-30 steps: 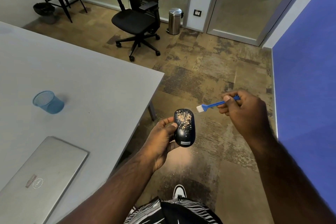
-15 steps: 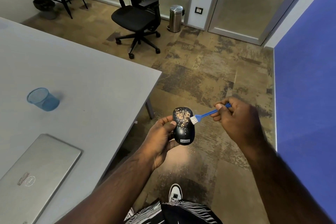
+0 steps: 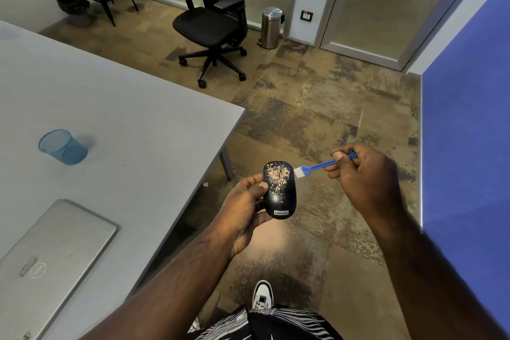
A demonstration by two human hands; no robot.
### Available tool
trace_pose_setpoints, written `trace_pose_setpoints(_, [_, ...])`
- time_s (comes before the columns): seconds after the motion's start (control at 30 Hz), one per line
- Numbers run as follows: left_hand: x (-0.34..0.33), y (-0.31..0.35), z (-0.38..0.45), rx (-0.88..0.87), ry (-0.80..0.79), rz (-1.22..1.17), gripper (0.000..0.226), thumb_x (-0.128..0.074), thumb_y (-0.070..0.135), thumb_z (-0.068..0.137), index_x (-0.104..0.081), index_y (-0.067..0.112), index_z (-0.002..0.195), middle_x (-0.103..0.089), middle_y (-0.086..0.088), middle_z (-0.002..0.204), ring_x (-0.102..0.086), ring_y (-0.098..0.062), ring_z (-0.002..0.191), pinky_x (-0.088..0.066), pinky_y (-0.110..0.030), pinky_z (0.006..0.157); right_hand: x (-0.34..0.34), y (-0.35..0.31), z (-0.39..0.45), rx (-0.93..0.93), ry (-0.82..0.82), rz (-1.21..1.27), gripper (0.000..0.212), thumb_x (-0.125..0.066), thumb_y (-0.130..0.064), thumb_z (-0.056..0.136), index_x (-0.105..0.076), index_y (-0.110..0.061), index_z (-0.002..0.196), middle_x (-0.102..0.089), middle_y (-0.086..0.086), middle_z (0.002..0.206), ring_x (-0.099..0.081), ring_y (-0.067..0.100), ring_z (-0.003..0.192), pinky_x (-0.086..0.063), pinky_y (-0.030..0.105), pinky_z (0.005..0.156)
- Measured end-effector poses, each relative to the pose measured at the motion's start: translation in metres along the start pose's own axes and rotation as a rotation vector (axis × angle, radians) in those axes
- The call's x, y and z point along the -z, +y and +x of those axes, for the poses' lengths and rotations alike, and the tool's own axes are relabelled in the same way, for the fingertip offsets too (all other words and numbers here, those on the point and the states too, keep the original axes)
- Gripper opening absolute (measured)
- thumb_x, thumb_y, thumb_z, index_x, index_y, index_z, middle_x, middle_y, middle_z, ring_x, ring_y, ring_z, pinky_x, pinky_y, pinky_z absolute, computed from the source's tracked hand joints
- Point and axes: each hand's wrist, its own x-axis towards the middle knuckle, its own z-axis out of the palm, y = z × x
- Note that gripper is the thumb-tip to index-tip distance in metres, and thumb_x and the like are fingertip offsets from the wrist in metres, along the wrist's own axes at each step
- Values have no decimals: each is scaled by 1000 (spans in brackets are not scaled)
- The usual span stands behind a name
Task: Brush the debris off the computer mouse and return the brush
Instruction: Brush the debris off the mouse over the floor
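Left hand (image 3: pixel 242 210) grips the black mouse (image 3: pixel 279 190) out over the floor beside the desk (image 3: pixel 124 119), debris on top; right hand (image 3: pixel 364 176) fingers pinch the blue brush (image 3: pixel 317 166), bristles just beside the mouse's edge

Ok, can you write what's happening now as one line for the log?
left hand: holds black debris-speckled computer mouse | right hand: pinches small blue plastic brush | bristles: at mouse's right edge | debris: still on

The left hand (image 3: pixel 242 204) covers the mouse's (image 3: pixel 279 190) left side and underside, while the right hand (image 3: pixel 364 174) hides most of the brush (image 3: pixel 317 166) handle. The laptop (image 3: pixel 52 265) runs off the lower left edge.
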Motion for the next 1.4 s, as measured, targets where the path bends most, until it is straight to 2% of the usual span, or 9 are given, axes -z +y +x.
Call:
trace_pose_setpoints(0.07, [-2,-2,1,2,-3,1,30,-47,9,96,-60,9,124,-72,-7,99,-66,-18,84,-58,-40,77,3,0,2,32,9,-5,10,-60,-12,95,-70,-12,94,-69,-7,68,-70,-2,63,-58,18,58])
trace_pose_setpoints(0.27, [-6,-6,3,6,-8,15,31,-47,10,96,-59,9,125,-71,-7,102,-66,-16,82,-58,-36,70,2,4,10,-1,0,-17,10,-59,-15,96,-69,-16,96,-67,-11,69,-68,-6,65,-53,9,56])
trace_pose_setpoints(0.47, [-9,-4,3,-16,8,37,29,-47,10,97,-60,10,122,-72,-5,98,-67,-14,79,-57,-32,65,-2,4,14,-4,-8,-56,11,-59,-17,96,-69,-15,98,-72,-6,72,-70,3,61,-59,25,61])
trace_pose_setpoints(0.6, [-12,-4,4,-18,18,49,28,-48,10,96,-60,12,122,-71,-5,99,-65,-14,79,-56,-31,63,-2,2,19,17,-20,-31,12,-59,-16,96,-70,-13,99,-69,-9,69,-70,2,59,-57,18,57])
trace_pose_setpoints(0.77, [-14,-8,5,-7,24,55,27,-50,11,96,-58,14,121,-72,-5,99,-66,-14,80,-55,-31,62,-2,2,29,22,-14,-104,13,-58,-19,96,-70,-15,100,-73,-1,75,-72,16,69,-62,42,66])
trace_pose_setpoints(0.93, [-18,-10,4,-8,19,70,25,-50,11,95,-58,15,119,-71,-4,95,-65,-15,80,-55,-34,67,-6,-4,33,66,-77,-87,11,-59,-16,94,-70,-15,96,-74,-1,74,-73,14,68,-62,41,67])
trace_pose_setpoints(1.1, [-20,-10,4,-12,33,87,26,-50,11,96,-58,15,120,-71,-6,102,-65,-15,83,-55,-32,65,-8,-7,39,41,-76,-110,12,-58,-19,95,-69,-14,98,-74,-3,76,-73,13,70,-62,41,68])
trace_pose_setpoints(1.2, [-22,-10,3,-16,44,95,25,-50,11,96,-58,16,119,-72,-6,102,-65,-15,82,-54,-30,62,-11,-18,35,80,-163,-57,12,-59,-17,95,-69,-12,99,-74,-1,77,-72,11,69,-62,40,68])
trace_pose_setpoints(1.4, [-25,-12,2,-16,42,112,25,-51,11,95,-58,15,119,-72,-6,99,-65,-16,82,-54,-31,63,-20,-22,35,65,-186,-236,11,-59,-23,93,-69,-21,91,-73,2,77,-70,18,71,-60,38,65])
